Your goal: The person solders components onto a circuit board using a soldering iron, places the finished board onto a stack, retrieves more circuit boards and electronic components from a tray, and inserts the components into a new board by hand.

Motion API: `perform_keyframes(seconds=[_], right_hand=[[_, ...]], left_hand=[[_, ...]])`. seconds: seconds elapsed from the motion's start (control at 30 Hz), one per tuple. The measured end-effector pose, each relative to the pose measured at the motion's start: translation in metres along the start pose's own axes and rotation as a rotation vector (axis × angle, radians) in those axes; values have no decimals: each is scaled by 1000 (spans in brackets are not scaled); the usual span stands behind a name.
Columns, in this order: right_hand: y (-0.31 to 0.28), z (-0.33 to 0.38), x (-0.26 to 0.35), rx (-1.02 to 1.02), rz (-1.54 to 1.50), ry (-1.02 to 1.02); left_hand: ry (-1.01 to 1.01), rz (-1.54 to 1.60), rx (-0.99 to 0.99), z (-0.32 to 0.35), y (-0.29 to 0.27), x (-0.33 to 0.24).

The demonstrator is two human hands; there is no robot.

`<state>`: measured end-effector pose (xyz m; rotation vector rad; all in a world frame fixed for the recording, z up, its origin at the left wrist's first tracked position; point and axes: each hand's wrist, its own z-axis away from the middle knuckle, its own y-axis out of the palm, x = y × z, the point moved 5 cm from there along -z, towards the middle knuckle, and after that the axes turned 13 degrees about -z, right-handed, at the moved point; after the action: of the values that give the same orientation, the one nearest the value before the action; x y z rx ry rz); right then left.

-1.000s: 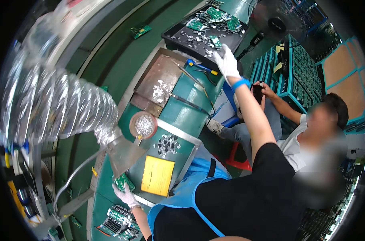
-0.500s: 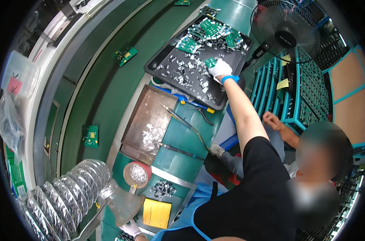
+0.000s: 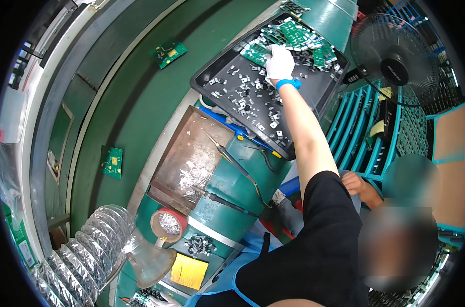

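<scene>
Our right hand (image 3: 280,65) is at the boards (image 3: 297,36) in the tray (image 3: 314,88), upper centre (grasping one or not, we cannot tell), seemingly a reaching-in step calling next for care.

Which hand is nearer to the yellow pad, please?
Left. The left hand, partly cut off by the lower edge, shows just below and left of the yellow pad; the right hand is much farther, over the black tray by the green circuit boards.

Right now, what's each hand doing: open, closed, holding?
Left hand: mostly cut off; cannot tell.
Right hand: at a green board in the tray; grip cannot be told.
</scene>
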<state>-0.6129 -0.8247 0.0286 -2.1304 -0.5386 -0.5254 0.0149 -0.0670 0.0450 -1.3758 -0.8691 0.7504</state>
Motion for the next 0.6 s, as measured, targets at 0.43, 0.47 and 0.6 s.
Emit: perform_keyframes(seconds=[0.43,0.47,0.6], right_hand=[[31,-29,13,518,468,47],[35,-36,7,599,444,99],[32,-44,15,723,504,141]], left_hand=[[-71,66,68,29,27,38],[-70,80,75,30,33,37],[-76,133,101,38,55,35]])
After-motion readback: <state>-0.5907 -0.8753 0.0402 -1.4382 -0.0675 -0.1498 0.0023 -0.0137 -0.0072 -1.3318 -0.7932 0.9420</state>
